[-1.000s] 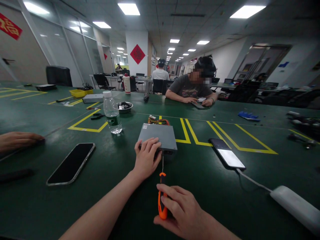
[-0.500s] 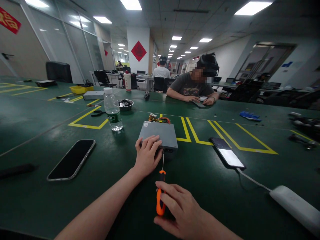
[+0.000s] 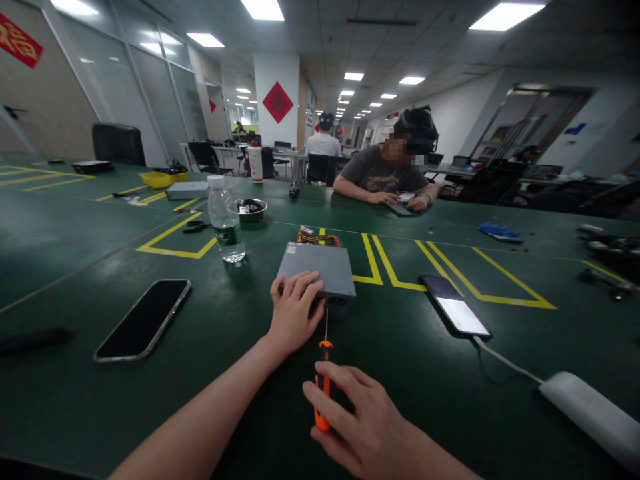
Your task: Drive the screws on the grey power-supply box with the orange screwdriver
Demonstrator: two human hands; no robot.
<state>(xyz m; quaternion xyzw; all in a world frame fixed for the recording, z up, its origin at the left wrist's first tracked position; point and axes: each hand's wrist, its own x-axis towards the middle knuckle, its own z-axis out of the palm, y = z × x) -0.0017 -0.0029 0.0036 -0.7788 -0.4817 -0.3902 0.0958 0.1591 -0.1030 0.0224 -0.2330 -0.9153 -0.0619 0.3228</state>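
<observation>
A grey metal computer power supply point(image 3: 320, 267) lies on the green table, its bundled wires point(image 3: 320, 238) at the far side. My left hand point(image 3: 296, 308) grips its near left part, fingers over the top face and thumb down by the front side. An orange and black screwdriver point(image 3: 323, 400) points away from me, its thin shaft reaching the front side of the power supply; the tip is hidden there. My right hand point(image 3: 357, 413) holds the screwdriver's handle with the fingers around it.
Left of the power supply stands a water bottle point(image 3: 227, 227), with a metal bowl point(image 3: 251, 210) behind it. One phone point(image 3: 144, 320) lies at left; another phone point(image 3: 455, 307) with a cable to a white power bank point(image 3: 590, 413) lies at right. Across the table a person point(image 3: 385, 170) handles a flat object.
The fingers of my right hand have shifted around the screwdriver handle, and the handle has turned a little. My left hand and the power supply stay in place.
</observation>
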